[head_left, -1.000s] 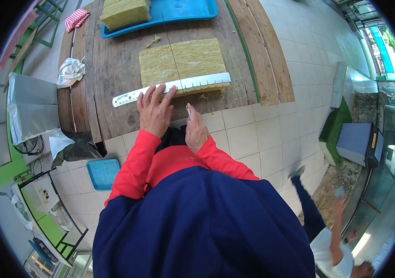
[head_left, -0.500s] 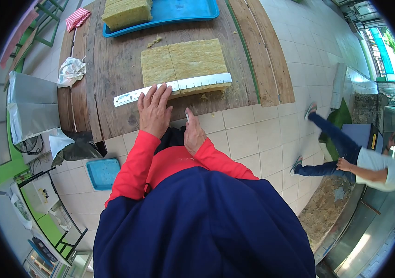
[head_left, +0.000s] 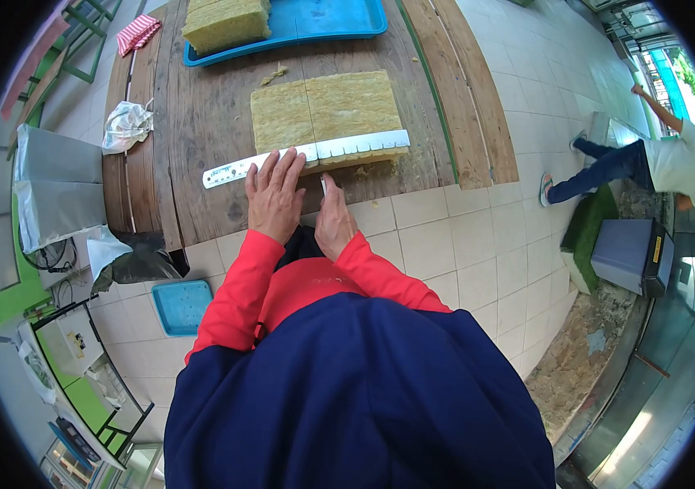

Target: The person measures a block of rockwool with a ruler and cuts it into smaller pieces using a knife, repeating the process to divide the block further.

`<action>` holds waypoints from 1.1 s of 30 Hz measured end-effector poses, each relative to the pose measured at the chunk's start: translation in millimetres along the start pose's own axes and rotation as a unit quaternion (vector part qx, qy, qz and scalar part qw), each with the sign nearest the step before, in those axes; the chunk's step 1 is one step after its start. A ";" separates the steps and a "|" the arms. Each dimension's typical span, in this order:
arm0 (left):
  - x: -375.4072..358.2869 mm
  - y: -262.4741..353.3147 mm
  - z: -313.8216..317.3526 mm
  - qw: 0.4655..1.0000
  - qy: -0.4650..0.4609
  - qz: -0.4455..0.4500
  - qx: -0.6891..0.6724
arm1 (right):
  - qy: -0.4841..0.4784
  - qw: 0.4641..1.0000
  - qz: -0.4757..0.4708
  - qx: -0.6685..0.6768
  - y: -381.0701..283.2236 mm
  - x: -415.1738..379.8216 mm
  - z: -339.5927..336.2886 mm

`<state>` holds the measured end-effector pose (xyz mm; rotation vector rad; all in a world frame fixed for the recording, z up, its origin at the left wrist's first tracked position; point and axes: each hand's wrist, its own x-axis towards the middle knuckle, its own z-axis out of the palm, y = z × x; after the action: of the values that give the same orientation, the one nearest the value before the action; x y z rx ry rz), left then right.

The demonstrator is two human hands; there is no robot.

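The slab lies flat on the near part of the bench, a thin dark line running near to far across its top and marking off 2 parts. A ruler lies across its near edge, its left end jutting past the slab, perhaps to leave room for a hand. The left hand is flat, its fingers spread and closed on nothing; their tips rest on the ruler left of the dark line, seemingly to keep it from slipping. The right hand has its fingers curled around a slim pale tool, whose tip points away from the body, just beside the slab's near edge; whether the 2 touch I cannot tell. That low, close grip looks chosen for control. Beyond the slab sits a blue tray with a thick block at its left, probably put there to free the near space. Crumbs lie between tray and slab. A white bag and a striped cloth lie at the left, well apart from the ruler. At far right, a person is on the tiled floor.
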<state>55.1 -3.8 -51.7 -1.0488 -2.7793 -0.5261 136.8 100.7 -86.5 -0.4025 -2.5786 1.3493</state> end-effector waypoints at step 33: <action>-4.3 -10.9 -4.1 1.000 0.019 -0.012 0.004 | -0.040 0.998 -0.025 0.030 4.0 -21.4 11.8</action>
<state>51.1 -15.5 -51.9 -0.9932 -2.7615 -0.5320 154.1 86.7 -97.5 -0.2782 -2.5858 1.4485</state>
